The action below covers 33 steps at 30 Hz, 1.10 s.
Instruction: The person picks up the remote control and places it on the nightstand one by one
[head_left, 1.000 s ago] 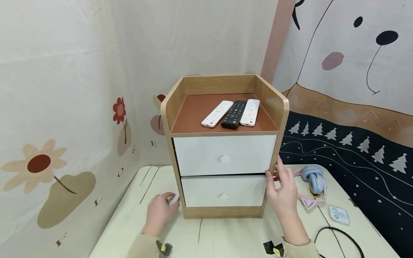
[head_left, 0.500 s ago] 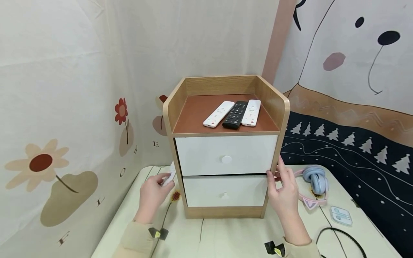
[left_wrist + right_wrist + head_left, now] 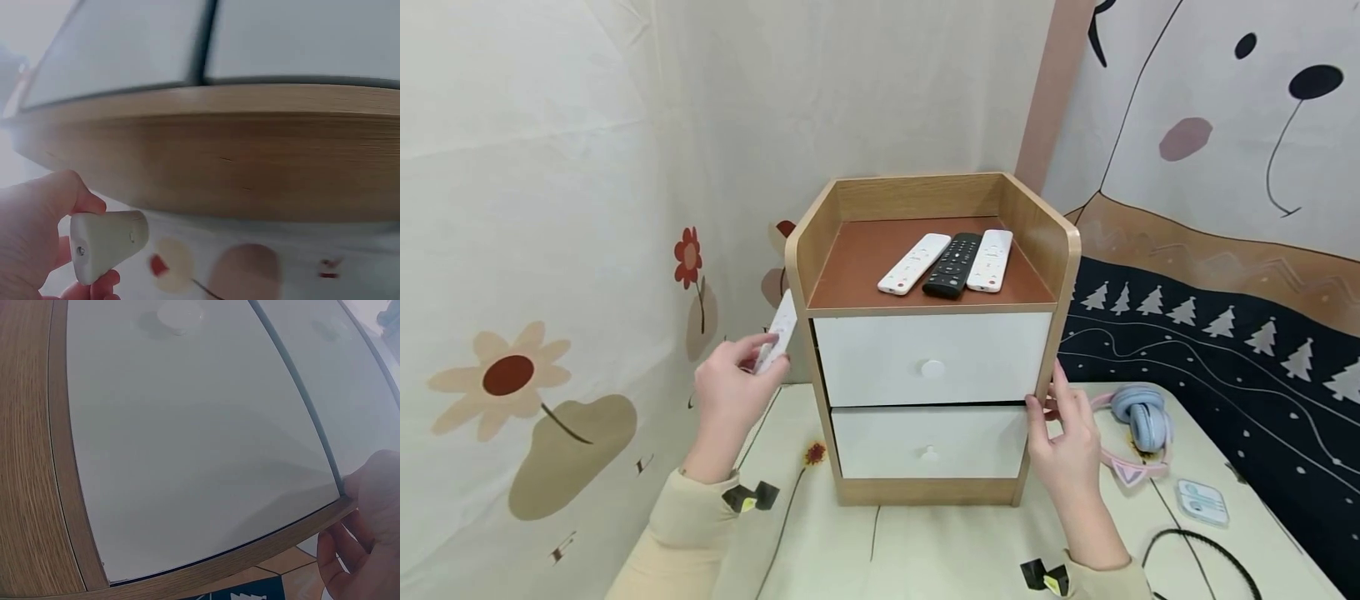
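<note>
My left hand (image 3: 733,392) grips a white remote control (image 3: 780,329), held up at an angle beside the cabinet's left side. In the left wrist view the end of that remote (image 3: 106,244) sticks out between thumb and fingers. The small wooden cabinet (image 3: 925,492) has two white drawers, both pushed in. My right hand (image 3: 1067,442) holds the cabinet's right front edge, thumb at the front near the gap between the drawers, fingers along the side. On the brown top lie a white remote (image 3: 914,264), a black remote (image 3: 952,265) and another white remote (image 3: 990,260).
Blue and pink headphones (image 3: 1142,421) lie right of the cabinet. Closer to me are a clear case with earphones (image 3: 1202,502) and a black braided loop (image 3: 1213,546). Printed fabric walls (image 3: 587,250) stand left, behind and right of the pale table (image 3: 940,550).
My left hand has risen from the tabletop with the white remote, up and leftward alongside the cabinet. The right hand stays at the cabinet's edge.
</note>
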Tool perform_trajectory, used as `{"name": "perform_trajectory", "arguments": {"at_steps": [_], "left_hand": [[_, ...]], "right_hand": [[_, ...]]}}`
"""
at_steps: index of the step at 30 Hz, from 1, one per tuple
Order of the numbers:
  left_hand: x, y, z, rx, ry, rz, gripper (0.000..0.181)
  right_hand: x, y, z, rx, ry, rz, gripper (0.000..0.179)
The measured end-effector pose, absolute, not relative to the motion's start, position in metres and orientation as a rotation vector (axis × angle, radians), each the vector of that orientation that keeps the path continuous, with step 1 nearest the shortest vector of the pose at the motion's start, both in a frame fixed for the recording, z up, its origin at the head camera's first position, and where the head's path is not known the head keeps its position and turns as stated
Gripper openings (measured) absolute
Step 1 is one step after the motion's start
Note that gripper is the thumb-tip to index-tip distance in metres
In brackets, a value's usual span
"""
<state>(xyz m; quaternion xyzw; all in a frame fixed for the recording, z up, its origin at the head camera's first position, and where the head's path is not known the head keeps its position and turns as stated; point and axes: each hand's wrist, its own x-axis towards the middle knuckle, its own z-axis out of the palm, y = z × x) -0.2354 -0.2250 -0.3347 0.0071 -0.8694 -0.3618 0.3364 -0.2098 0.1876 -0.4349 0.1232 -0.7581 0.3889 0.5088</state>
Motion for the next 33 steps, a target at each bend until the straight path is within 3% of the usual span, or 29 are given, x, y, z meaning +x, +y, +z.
{"name": "perform_trajectory", "arguments": {"at_steps": [20,33], "left_hand": [[-0.201,-0.201,-0.213,-0.120,-1.850,-1.106,0.029],[-0.195,-0.153,-0.206,-0.465,-1.803,-0.744,0.030]], "right_hand": [[-0.209,0.190,-0.434,0.284,-1.834,0.944,0.076],[-0.207,0.187,-0.434,0.283,-1.845,0.970,0.074]]}}
